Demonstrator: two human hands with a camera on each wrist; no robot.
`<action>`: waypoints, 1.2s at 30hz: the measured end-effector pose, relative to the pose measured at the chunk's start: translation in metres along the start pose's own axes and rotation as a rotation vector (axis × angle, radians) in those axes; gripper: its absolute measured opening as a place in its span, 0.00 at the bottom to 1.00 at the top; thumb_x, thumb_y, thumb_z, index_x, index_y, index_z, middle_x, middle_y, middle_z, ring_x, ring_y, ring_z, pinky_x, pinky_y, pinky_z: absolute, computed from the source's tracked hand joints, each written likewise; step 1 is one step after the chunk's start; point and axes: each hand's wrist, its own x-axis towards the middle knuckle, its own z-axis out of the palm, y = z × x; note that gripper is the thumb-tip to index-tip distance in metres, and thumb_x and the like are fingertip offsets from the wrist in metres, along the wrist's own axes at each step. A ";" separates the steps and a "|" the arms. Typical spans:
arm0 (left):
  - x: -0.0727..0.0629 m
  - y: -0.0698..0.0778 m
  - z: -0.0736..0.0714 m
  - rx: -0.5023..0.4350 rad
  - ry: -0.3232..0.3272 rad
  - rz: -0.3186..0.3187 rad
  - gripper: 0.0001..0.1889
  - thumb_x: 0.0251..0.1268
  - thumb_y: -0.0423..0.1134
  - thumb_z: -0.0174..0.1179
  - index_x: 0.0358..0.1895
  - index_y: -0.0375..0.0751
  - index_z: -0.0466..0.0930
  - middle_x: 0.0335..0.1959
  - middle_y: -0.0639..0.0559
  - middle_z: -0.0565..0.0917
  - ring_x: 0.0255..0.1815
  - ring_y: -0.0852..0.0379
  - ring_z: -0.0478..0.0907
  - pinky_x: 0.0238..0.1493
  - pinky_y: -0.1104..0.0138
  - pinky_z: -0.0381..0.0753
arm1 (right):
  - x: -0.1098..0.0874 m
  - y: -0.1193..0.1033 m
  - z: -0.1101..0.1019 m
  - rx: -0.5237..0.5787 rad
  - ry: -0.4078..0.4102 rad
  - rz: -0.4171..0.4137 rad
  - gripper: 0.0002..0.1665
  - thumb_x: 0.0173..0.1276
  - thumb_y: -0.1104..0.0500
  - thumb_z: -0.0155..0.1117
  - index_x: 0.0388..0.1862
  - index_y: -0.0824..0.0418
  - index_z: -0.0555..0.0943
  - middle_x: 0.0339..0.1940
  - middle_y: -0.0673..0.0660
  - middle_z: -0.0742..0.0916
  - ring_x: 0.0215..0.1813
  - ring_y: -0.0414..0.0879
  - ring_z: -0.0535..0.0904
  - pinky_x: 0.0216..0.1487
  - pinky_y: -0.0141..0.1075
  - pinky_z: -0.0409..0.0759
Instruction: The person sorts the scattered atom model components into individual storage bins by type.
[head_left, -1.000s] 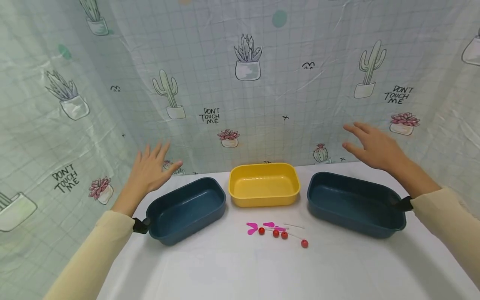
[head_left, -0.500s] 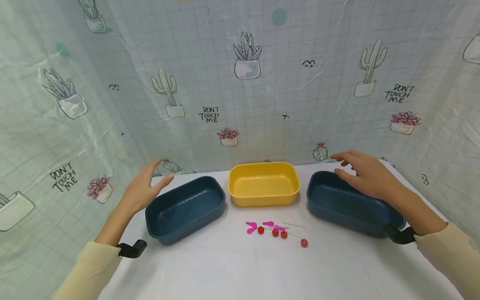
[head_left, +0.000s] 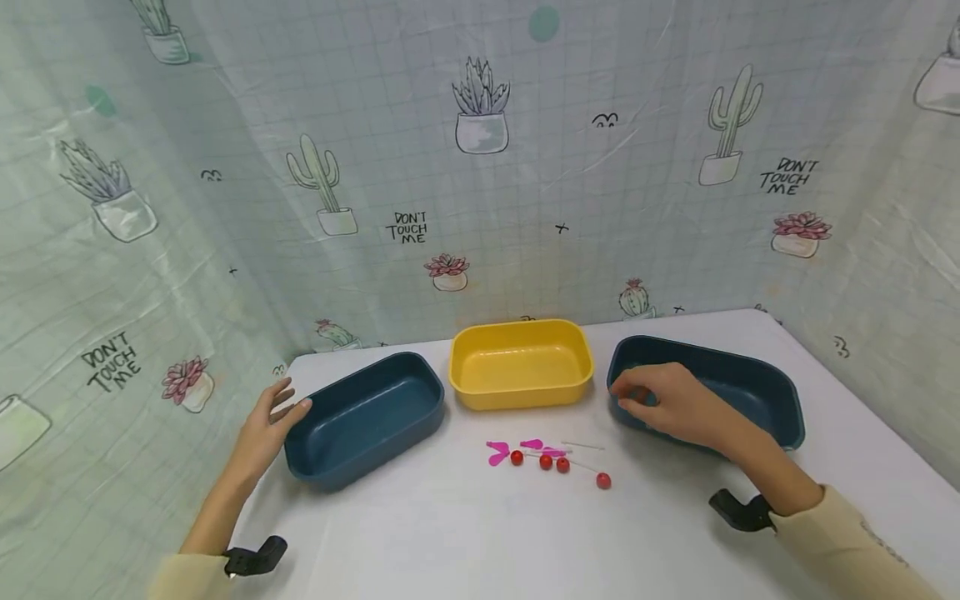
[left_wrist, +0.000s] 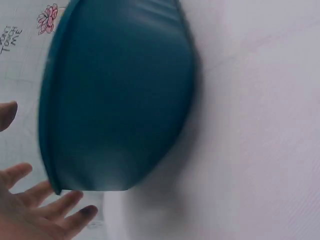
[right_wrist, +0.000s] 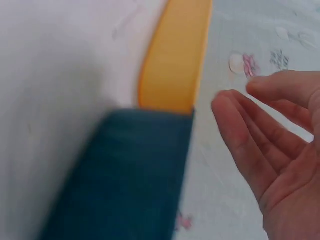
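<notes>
On the pale grey-green, grid-patterned hanging sheet [head_left: 525, 200], black capital lettering [head_left: 407, 227] reads "DON'T TOUCH ME" in three places; the left wrist view shows it cut off; in the right wrist view it blurs.

In the head view we are seeing bright, even light washing over the white tabletop [head_left: 450, 533], where thin white sticks [head_left: 582, 446] are nearly blending in. We are noticing a soft shadow spreading below the right sleeve [head_left: 847, 542], small highlights shining inside the yellow tray [head_left: 517, 398], and pale glints streaking the curtain [head_left: 525, 200]. The left sleeve [head_left: 191, 577] is smearing with blur. In the left wrist view we are getting dimmer, pinkish light, with a hazy shadow hugging the left blue tray [left_wrist: 115, 100]. In the right wrist view the right blue tray [right_wrist: 120, 185] is blurring heavily, while the right hand [right_wrist: 280, 170] is looking crisper.
</notes>
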 end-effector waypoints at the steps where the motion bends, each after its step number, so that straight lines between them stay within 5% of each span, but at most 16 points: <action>1: 0.000 -0.004 0.003 -0.045 -0.003 -0.027 0.44 0.79 0.56 0.53 0.85 0.44 0.40 0.83 0.30 0.53 0.83 0.29 0.51 0.78 0.33 0.56 | 0.001 -0.001 0.005 0.013 -0.031 0.014 0.10 0.68 0.65 0.71 0.46 0.55 0.88 0.41 0.46 0.90 0.37 0.35 0.80 0.36 0.30 0.85; 7: 0.003 -0.021 0.017 -0.353 -0.031 -0.164 0.38 0.83 0.48 0.48 0.86 0.53 0.38 0.86 0.37 0.43 0.86 0.37 0.45 0.83 0.42 0.49 | 0.011 -0.011 0.028 0.007 -0.155 0.156 0.11 0.67 0.63 0.71 0.49 0.58 0.88 0.39 0.46 0.90 0.39 0.39 0.81 0.41 0.31 0.86; 11: 0.006 -0.028 0.022 -0.473 -0.035 -0.217 0.34 0.85 0.47 0.45 0.86 0.61 0.41 0.87 0.47 0.35 0.87 0.42 0.41 0.85 0.47 0.48 | 0.014 -0.024 0.036 -0.044 -0.219 0.215 0.14 0.65 0.63 0.74 0.50 0.58 0.89 0.42 0.50 0.92 0.41 0.43 0.87 0.44 0.37 0.89; 16: 0.011 -0.031 0.027 -0.516 -0.007 -0.214 0.30 0.85 0.47 0.45 0.84 0.62 0.50 0.88 0.56 0.36 0.88 0.46 0.37 0.85 0.47 0.44 | 0.018 -0.034 0.042 -0.050 -0.276 0.229 0.14 0.63 0.65 0.74 0.49 0.58 0.89 0.42 0.51 0.92 0.42 0.44 0.88 0.46 0.40 0.89; 28: 0.021 -0.040 0.035 -0.701 -0.006 -0.229 0.30 0.81 0.36 0.38 0.81 0.63 0.60 0.86 0.66 0.48 0.88 0.52 0.40 0.87 0.51 0.40 | 0.019 -0.030 0.060 -0.111 -0.352 0.279 0.11 0.65 0.63 0.74 0.45 0.53 0.89 0.27 0.44 0.83 0.32 0.42 0.74 0.37 0.33 0.80; 36: 0.022 -0.041 0.037 -0.710 0.002 -0.224 0.36 0.72 0.30 0.36 0.80 0.63 0.62 0.85 0.64 0.52 0.85 0.55 0.46 0.81 0.59 0.52 | 0.020 -0.028 0.070 -0.108 -0.330 0.303 0.10 0.62 0.60 0.77 0.43 0.52 0.90 0.25 0.43 0.83 0.31 0.41 0.74 0.36 0.31 0.79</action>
